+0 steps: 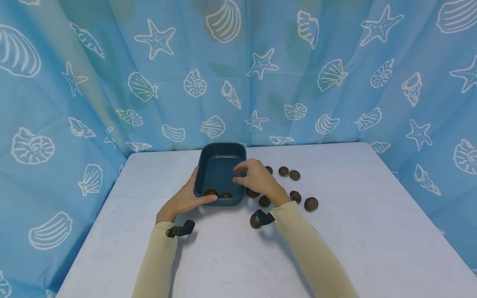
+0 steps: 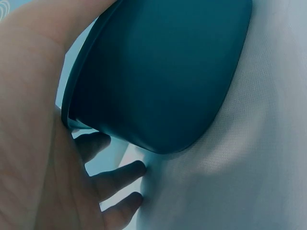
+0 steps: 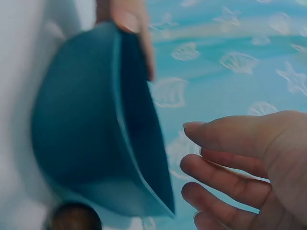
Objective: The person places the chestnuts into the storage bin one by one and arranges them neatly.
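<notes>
A dark teal rectangular container (image 1: 218, 171) stands on the white cloth. My left hand (image 1: 185, 200) holds its near left corner, thumb along the near rim and fingers at the left wall. Inside, at the near end, lie two brown round things (image 1: 211, 192), perhaps chestnuts or mushroom caps. My right hand (image 1: 257, 178) is over the right rim, its thumb and fingers apart with nothing between them, as the right wrist view also shows. Beside the container and under the right forearm lie several more brown round things (image 1: 311, 203), some partly hidden.
The white-covered table (image 1: 372, 231) extends around the container on all sides. Behind it and at both sides hangs a blue curtain (image 1: 261, 99) with white shell and starfish prints. Small black wrist cameras (image 1: 181, 229) sit on both wrists.
</notes>
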A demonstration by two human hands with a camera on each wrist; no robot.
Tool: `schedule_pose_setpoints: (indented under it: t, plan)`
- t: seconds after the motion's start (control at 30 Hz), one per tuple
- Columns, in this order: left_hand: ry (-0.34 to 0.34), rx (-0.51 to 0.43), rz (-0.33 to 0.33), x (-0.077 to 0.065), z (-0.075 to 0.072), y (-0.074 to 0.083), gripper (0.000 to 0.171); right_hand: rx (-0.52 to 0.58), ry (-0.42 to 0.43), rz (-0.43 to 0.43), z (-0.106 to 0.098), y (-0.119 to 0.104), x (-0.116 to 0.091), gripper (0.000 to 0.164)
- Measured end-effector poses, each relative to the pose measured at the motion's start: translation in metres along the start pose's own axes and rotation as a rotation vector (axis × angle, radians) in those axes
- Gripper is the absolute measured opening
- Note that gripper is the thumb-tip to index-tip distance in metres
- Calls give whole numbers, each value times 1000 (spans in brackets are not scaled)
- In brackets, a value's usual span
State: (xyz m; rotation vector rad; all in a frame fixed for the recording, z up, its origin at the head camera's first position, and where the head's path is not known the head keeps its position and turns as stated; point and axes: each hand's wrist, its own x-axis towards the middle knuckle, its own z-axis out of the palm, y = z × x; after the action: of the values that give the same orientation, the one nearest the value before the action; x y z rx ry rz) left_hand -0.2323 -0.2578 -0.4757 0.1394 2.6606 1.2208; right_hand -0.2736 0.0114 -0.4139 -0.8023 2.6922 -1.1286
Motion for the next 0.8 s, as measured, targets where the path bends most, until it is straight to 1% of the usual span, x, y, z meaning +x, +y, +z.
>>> schedule_pose_setpoints:
  t: [0.07, 0.2, 0.33, 0.43, 0.5, 0.6, 0.8]
  plan:
    - [3, 7, 1, 0, 0, 0, 125, 21, 46, 3, -9, 5, -6, 35]
    - [9, 8, 24, 0, 0, -1, 125, 57, 122, 19, -22, 15, -18, 34]
    - [20, 1, 50, 0, 1, -2, 125, 97, 175, 69, -29, 22, -30, 33]
    - [19, -5, 80, 1, 3, -3, 125, 116, 190, 94, -31, 28, -37, 32]
    - [18, -6, 80, 1, 3, -3, 125, 120, 194, 94, -33, 31, -39, 31]
    - [19, -1, 64, 1, 3, -3, 125, 115, 196, 78, -35, 37, -39, 31]
    - [15, 3, 49, 2, 1, -1, 125, 103, 186, 90, -38, 48, -38, 33]
